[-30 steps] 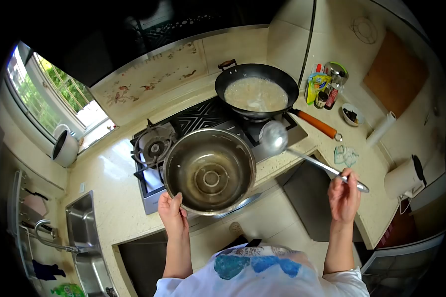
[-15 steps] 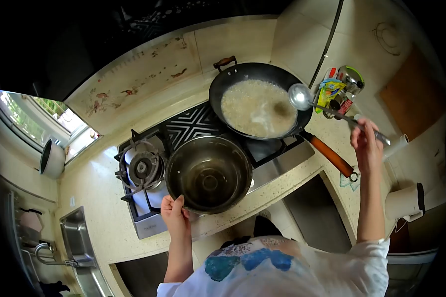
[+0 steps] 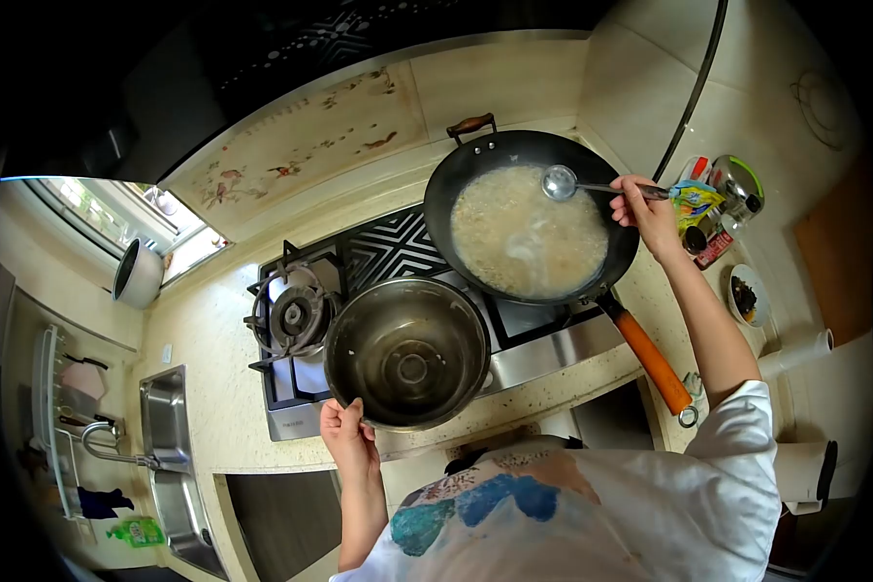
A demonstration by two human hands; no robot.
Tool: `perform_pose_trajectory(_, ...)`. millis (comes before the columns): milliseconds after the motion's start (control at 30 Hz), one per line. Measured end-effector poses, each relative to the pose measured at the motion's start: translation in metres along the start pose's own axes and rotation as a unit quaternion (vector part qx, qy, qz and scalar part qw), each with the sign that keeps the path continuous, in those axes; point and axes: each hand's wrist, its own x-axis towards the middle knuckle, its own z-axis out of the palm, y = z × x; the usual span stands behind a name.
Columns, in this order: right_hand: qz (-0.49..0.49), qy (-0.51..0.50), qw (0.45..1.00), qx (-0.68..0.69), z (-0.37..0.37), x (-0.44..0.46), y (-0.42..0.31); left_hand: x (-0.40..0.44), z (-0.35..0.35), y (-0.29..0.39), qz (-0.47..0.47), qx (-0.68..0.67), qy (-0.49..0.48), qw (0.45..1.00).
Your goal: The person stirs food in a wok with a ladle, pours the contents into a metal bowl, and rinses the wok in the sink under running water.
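My left hand [image 3: 350, 432] pinches the near rim of a dark metal pot [image 3: 412, 325], tilted so its inside faces me; a little wet shine shows at its bottom. My right hand [image 3: 647, 209] grips the handle of a ladle [image 3: 559, 183], whose bowl is over the far side of the wok, at or just above the liquid. The black wok [image 3: 616, 262] sits on the right side of the stove and holds cloudy, steaming broth [image 3: 529, 238]. Its wooden handle [image 3: 645, 354] points toward me on the right.
The gas stove's left burner [image 3: 299, 315] is bare. Seasoning packets and bottles [image 3: 698, 206] and a small bowl of dark food [image 3: 747, 296] stand at the right. A sink [image 3: 168, 417] lies at the left; a pale pot [image 3: 138, 274] sits near the window.
My right hand has swung left and away from me, bringing the ladle from the wok's right edge to over the broth. My left hand still holds the pot. The view has shifted.
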Motion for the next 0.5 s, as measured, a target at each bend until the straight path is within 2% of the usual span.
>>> perform_pose_trajectory(500, 0.066, -0.014, 0.997, 0.043, -0.013, -0.013, -0.009, -0.009, 0.02, -0.004, -0.007, 0.006, 0.024, 1.0)
